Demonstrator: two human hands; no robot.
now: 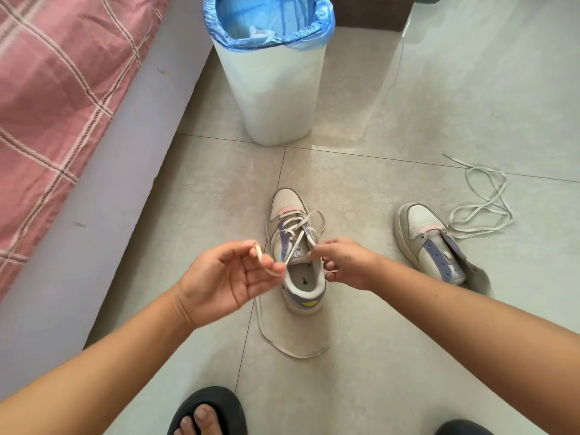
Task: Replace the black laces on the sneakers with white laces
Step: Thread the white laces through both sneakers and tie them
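Both hands were up over the near sneaker (296, 252), and what a tight little setup it was. Left hand (229, 277) sat palm-up just left of the shoe's collar, fingers curled, thumb and fingertips pinching a looped bit of white lace (293, 249). Right hand (343, 262) hovered at the shoe's right edge, fingers bent in a pinch at the upper eyelets, apparently on the other run of that lace, though the exact contact was hard to make out. The sneaker stood on the floor (376, 324) directly ahead of the person, its long axis running straight away, heel near, toe pointing toward the bin (273, 89). The lace already crossed the lower eyelets, and a slack tail trailed off the heel side, curling across the tiles toward the person. So the remaining eyelets lay right between the two hands, about equally near to each; the left hand held the free length, and by the look of it the coming feed would go across the tongue, left to right. Second sneaker (436, 246) waited well off to the right, unlaced, with a spare lace (480, 208) loose on the floor beside its toe. No black laces were in sight.
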